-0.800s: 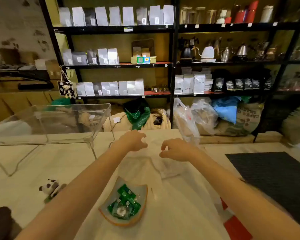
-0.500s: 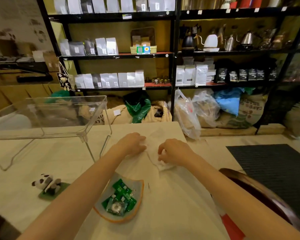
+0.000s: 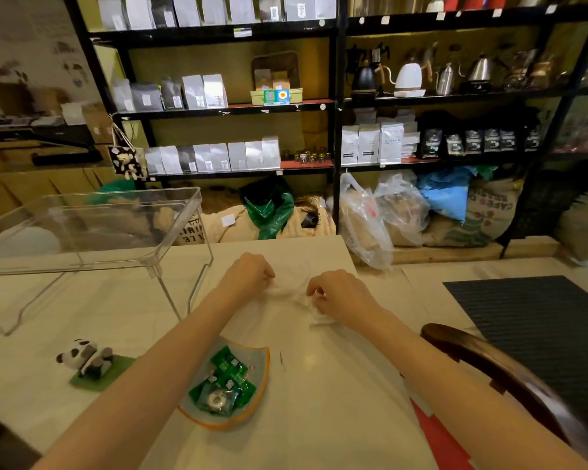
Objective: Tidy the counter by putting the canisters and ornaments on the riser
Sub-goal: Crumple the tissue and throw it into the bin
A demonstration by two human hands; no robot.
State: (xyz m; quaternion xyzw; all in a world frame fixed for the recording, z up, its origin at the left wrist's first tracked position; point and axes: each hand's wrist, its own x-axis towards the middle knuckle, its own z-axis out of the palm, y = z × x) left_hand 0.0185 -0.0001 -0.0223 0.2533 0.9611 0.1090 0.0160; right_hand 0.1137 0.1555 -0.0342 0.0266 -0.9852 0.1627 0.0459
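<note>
On the counter, left hand and right hand each pinch the white plastic bag, grip closed.

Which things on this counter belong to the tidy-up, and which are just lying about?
Job:
clear riser
panda ornament
left hand and right hand, both pinching white plastic wrap

Lying about:
dish of green sweets
black mat
</note>
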